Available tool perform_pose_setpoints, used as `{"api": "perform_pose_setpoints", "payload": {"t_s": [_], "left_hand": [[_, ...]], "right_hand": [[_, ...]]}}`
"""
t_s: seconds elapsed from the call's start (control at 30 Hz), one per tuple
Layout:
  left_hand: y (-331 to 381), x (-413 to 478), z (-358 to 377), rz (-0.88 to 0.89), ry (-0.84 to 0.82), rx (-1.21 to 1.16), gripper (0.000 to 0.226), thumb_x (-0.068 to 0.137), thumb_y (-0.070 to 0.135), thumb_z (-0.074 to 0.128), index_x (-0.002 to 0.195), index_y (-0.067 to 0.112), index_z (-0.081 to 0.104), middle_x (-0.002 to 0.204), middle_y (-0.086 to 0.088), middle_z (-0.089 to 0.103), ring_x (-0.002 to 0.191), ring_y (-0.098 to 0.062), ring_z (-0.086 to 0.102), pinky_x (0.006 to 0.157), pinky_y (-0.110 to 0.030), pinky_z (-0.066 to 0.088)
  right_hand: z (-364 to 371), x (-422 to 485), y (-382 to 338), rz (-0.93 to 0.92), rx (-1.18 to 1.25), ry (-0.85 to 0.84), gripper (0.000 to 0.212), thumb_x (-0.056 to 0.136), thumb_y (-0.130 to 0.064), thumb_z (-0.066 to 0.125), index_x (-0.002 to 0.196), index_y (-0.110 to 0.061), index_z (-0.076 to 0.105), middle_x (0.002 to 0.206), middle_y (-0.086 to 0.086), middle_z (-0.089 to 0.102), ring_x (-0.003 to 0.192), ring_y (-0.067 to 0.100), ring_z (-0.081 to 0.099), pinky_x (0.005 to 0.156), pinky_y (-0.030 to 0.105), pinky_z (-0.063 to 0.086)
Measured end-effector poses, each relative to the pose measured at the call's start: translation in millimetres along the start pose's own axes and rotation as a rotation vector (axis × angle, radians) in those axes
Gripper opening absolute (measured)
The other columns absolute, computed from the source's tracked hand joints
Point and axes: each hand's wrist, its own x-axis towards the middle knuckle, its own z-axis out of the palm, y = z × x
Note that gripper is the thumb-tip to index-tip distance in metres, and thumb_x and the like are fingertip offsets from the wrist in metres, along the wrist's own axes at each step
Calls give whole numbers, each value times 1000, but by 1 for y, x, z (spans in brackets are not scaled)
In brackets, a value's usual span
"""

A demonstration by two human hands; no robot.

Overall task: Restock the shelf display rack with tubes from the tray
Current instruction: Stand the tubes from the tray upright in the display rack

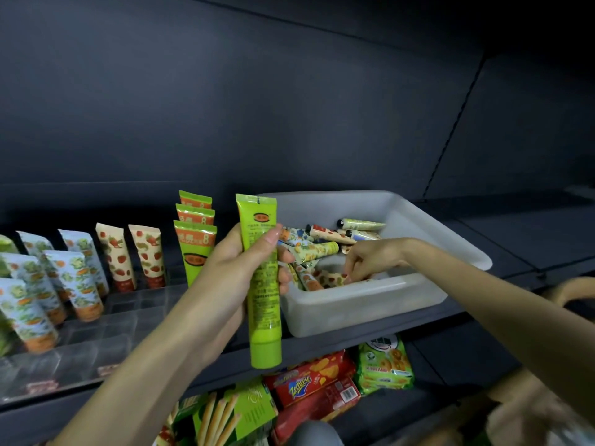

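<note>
Tube point(264, 317) is a glossy lime-green one. The flat crimped end is up and the darker green cap is down. There's an orange oval logo near the top and rows of tiny print down the body that I can't read. The left hand point(230, 272) is wrapped around its middle, with the thumb lying across the front and the fingers curling round from behind. It's held pretty much upright in the air, in front of the shelf point(502, 249), right between the rack point(106, 320) and the tray point(370, 304).

The right hand point(370, 260) is down in the tray with its fingers bent downward. The tips are at a cream strawberry-print tube, but I honestly can't tell if it's actually pinching it or just touching.

The tray is a white plastic bin sitting on the shelf, with loose tubes point(322, 249) piled in the back half, lying every which way. Mostly they're cream and blue prints with dark caps.

The rack is a clear stepped thing to the left of the tray. Closest to the hand are three green tubes point(194, 249) lined up one behind another, same lime colour but showing an orange label. Next over are two strawberry tubes point(117, 259), then a bunch of blue tubes point(77, 278) with orange caps. All of them stand cap down.

On the shelf below there are red cracker packs point(309, 381), a green biscuit pack point(384, 365) and a box of sticks point(222, 416).
</note>
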Motion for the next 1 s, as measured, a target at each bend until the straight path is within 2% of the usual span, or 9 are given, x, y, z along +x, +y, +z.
{"api": "perform_pose_setpoints", "payload": {"t_s": [0.1,0.2,0.3,0.4,0.5,0.57,0.7,0.83,1.0], "left_hand": [[1,0,-2,-2,15,-17,26,91,26,54,114,14,60,70,0,64,59,-13,56,53,-25,50],[2,1,-3,2,19,-51,24,94,24,53,114,14,60,72,-1,65,61,-14,59,55,-24,52],[1,2,-1,13,22,-92,22,93,21,52,111,12,60,74,-6,69,66,-18,67,61,-28,59],[1,3,1,6,33,-136,18,94,20,51,108,13,61,87,-12,74,81,-24,74,71,-35,61],[0,6,2,7,33,-133,22,93,22,51,111,13,61,100,-9,75,94,-21,72,78,-39,60],[0,7,3,7,27,-130,26,92,24,53,113,12,62,106,-5,74,100,-18,71,85,-41,57],[1,8,7,-3,37,-158,36,85,27,57,118,13,61,111,-2,73,105,-15,68,90,-41,53],[4,6,10,-21,65,-217,31,91,23,55,119,12,60,108,-6,74,103,-18,69,91,-43,53],[6,0,6,-12,89,-223,21,95,20,53,111,13,65,104,-4,75,100,-18,70,93,-44,53]], "right_hand": [[0,-3,-2,15,-20,15,32,90,-25,64,115,-5,62,85,-9,57,76,2,51,66,12,43],[-2,-7,-1,10,-6,48,33,89,-26,66,113,-4,63,85,-8,55,76,3,49,65,13,41],[-5,-11,3,-28,49,123,23,87,-20,67,104,-3,67,90,3,62,81,11,52,70,19,40],[-16,-22,7,-50,75,253,25,88,-17,66,107,-1,68,95,11,59,86,16,49,72,24,37],[-29,-42,6,-88,273,361,17,86,-19,69,100,-11,70,94,0,63,87,13,55,74,21,40],[-32,-55,0,-137,456,407,11,83,-18,72,93,-14,72,90,1,67,85,13,57,77,24,41],[-18,-81,-26,-253,773,316,21,77,-18,73,95,-9,72,86,5,69,79,16,63,78,29,51],[9,-100,-58,-342,875,208,32,69,-23,72,97,-7,70,98,17,70,88,27,64,82,37,53],[32,-108,-87,-406,972,199,28,60,-26,75,85,-14,74,83,4,72,73,13,65,72,25,52]]}}
